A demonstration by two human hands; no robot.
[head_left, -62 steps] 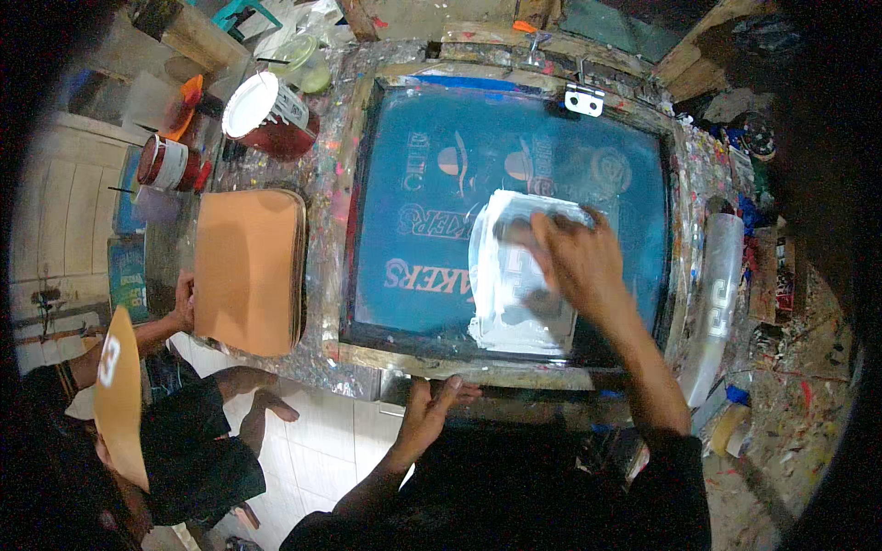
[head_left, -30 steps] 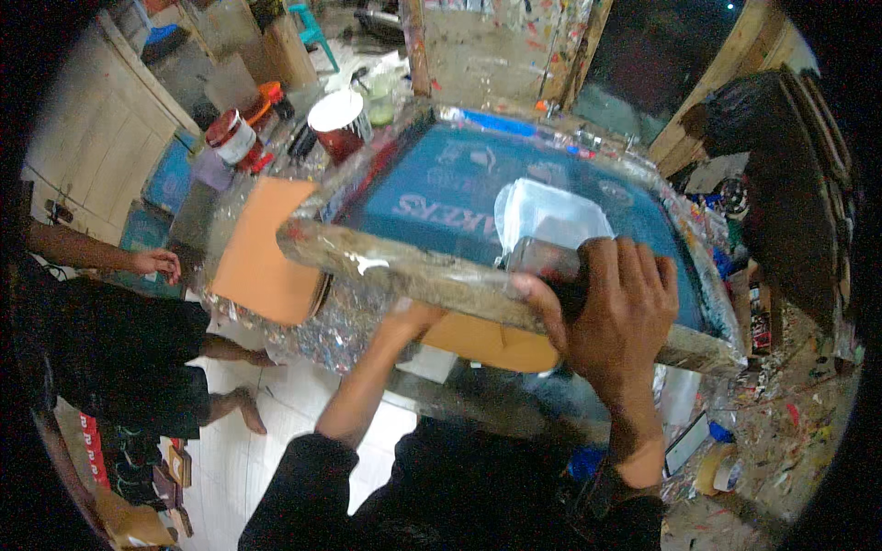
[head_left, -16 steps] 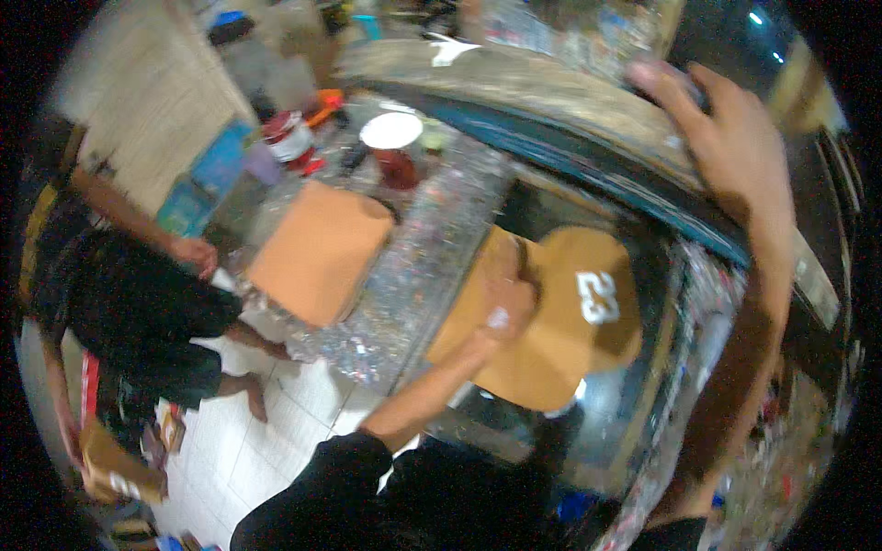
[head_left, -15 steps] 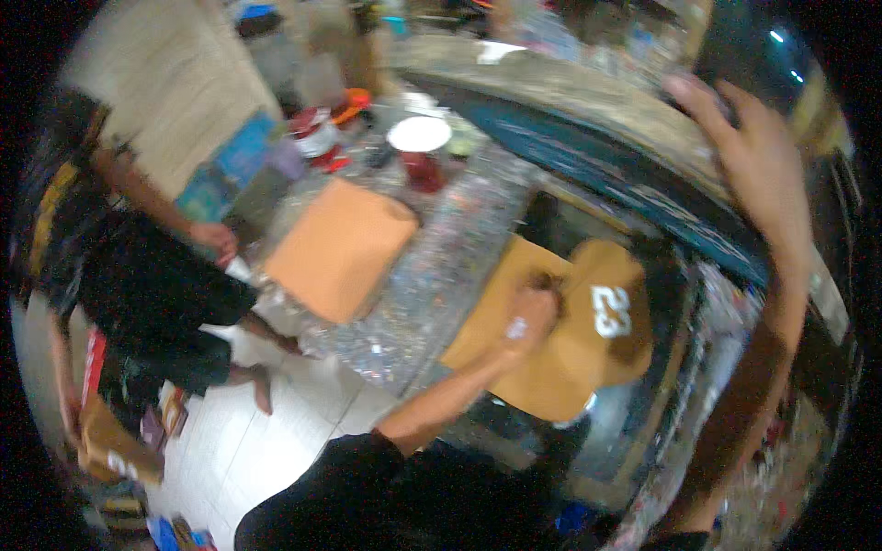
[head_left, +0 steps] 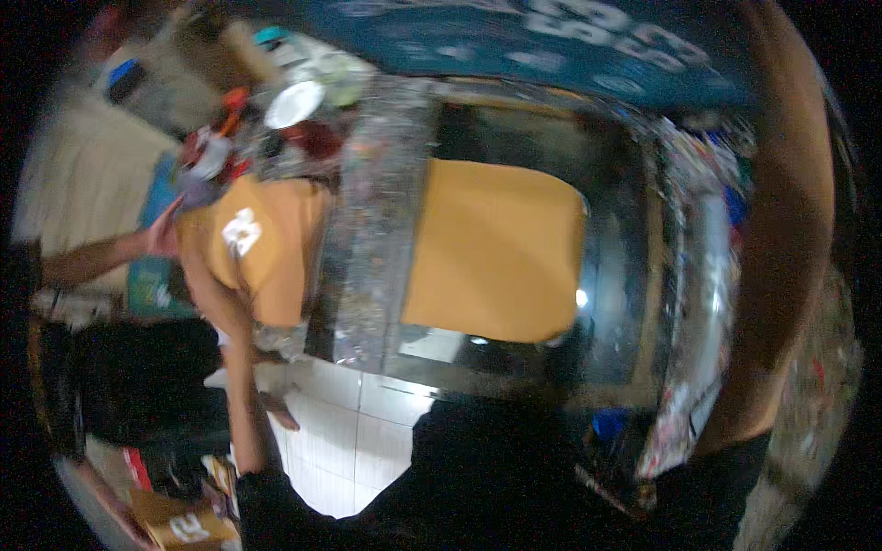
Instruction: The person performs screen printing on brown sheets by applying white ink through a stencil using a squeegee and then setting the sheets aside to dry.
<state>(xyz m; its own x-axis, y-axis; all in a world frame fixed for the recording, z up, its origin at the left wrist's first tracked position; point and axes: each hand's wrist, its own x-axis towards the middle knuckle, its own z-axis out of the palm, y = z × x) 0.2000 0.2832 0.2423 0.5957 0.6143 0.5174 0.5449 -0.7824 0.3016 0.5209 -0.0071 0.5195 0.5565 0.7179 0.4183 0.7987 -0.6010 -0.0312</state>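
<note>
My left hand (head_left: 213,292), blurred, is closed on a limp tan fabric piece (head_left: 262,216) with white printed figures, held out to the left. The held piece overlaps an orange-tan piece (head_left: 287,298) at the left side of the table. A co-worker's hand (head_left: 165,230) is at the held piece's left edge; whether it grips it I cannot tell. In front of me, a plain tan piece (head_left: 496,253) with rounded right corners lies flat on a dark glossy board (head_left: 611,294). My right forearm (head_left: 781,230) reaches up past the top edge, its hand out of sight.
A raised blue printing screen (head_left: 441,41) with pale markings spans the far side. At the far left stand a white-topped red tub (head_left: 294,106) and other containers. The co-worker's other hand, lower left, is by another printed tan piece (head_left: 179,531). A paint-spattered ledge (head_left: 367,230) borders the board.
My left hand has taken the printed piece off the board to the left, leaving a plain piece there. The view has turned; the screen stands higher, and my right hand has left the picture.
</note>
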